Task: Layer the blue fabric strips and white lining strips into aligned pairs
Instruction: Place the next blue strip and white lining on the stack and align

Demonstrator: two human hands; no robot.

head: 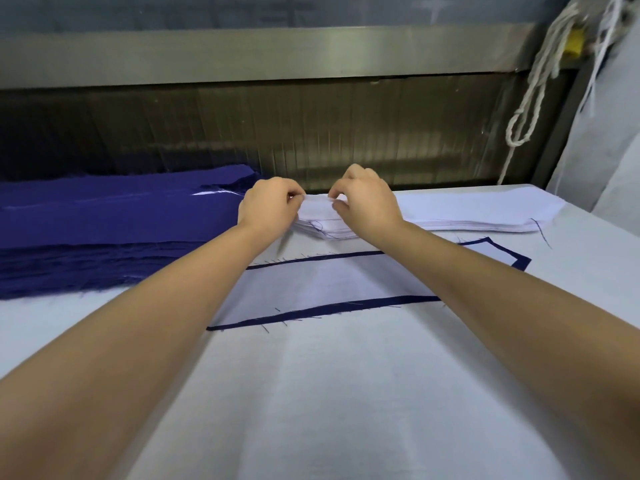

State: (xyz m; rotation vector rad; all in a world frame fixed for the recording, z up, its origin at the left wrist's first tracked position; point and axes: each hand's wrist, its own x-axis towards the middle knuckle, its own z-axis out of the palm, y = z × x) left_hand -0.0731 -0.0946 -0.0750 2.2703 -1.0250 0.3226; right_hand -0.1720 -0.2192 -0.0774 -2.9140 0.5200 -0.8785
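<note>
A thick stack of blue fabric strips (pixel 114 223) lies at the far left of the table. To its right stretches a stack of white lining strips (pixel 467 211). My left hand (pixel 268 207) and my right hand (pixel 365 202) are both at the left end of the white stack, fingers pinching the edge of the top white lining strip (pixel 317 202). Nearer to me lies a layered pair (pixel 332 282): a white lining on a blue strip, with a dark blue border showing around it.
The table (pixel 346 393) is covered in pale cloth. Behind the stacks rises a dark machine panel (pixel 311 129) under a metal rail (pixel 263 53). White cords (pixel 530 109) hang at the far right beside bundled pale fabric (pixel 609 161).
</note>
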